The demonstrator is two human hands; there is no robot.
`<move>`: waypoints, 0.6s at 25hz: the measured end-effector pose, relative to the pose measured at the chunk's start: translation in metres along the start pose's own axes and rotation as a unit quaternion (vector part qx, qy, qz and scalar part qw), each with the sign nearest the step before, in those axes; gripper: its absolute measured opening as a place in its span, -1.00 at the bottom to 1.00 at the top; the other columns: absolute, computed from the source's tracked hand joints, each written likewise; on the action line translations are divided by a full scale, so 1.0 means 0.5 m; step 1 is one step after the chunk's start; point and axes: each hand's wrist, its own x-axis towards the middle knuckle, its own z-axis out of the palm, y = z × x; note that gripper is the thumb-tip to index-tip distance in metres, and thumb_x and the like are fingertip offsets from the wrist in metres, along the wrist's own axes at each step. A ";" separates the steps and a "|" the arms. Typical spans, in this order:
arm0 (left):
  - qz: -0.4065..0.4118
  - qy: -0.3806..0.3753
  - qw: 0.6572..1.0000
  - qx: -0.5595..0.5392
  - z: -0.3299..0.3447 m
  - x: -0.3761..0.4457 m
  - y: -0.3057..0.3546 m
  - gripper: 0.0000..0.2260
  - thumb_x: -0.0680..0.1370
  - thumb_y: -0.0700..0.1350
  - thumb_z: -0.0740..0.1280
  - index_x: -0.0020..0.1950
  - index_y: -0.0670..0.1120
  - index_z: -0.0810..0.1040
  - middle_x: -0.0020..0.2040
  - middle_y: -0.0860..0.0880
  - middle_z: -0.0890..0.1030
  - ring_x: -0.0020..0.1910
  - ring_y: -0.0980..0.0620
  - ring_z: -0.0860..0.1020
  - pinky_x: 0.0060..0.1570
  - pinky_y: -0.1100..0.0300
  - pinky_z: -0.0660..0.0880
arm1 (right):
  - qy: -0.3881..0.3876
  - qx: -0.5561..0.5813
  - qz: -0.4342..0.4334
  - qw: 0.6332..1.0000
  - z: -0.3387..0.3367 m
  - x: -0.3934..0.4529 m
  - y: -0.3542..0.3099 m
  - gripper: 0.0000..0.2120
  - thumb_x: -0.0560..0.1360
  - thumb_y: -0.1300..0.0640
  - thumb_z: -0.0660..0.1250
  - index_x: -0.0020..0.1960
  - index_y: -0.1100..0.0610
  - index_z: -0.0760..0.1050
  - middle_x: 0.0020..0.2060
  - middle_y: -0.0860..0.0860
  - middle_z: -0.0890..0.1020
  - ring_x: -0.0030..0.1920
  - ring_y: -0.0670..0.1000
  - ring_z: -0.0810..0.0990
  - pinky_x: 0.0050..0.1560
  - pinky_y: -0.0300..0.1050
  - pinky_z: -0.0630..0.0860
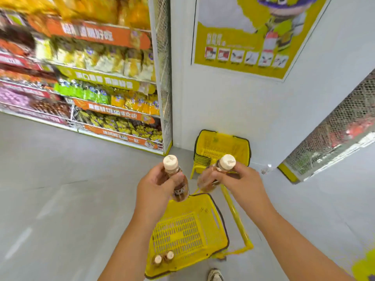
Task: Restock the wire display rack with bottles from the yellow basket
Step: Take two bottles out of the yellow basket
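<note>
My left hand (154,183) grips one cream-capped bottle (176,179), my right hand (237,179) another (211,177), both above the yellow basket (213,226); two bottles (163,258) remain inside. Labels blurred, unreadable.

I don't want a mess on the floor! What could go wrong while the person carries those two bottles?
1. The left hand and right hand each grip one bottle near its neck; a loose grip might let one slip to the floor.
2. The yellow basket sits right by the person's shoe, so a step forward could trip over it or tip its two remaining bottles.
</note>
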 end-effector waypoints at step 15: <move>0.128 0.151 0.980 0.010 -0.044 -0.144 0.410 -0.77 0.48 -0.18 0.52 0.05 0.11 0.71 -0.07 0.11 0.75 -0.08 0.17 0.70 -0.05 0.27 0.56 | -0.175 0.103 -0.176 0.963 -0.114 0.030 -0.371 -0.93 0.45 0.16 0.56 -0.08 0.04 0.74 -0.18 0.01 0.77 -0.19 -0.13 0.65 -0.12 -0.26 0.55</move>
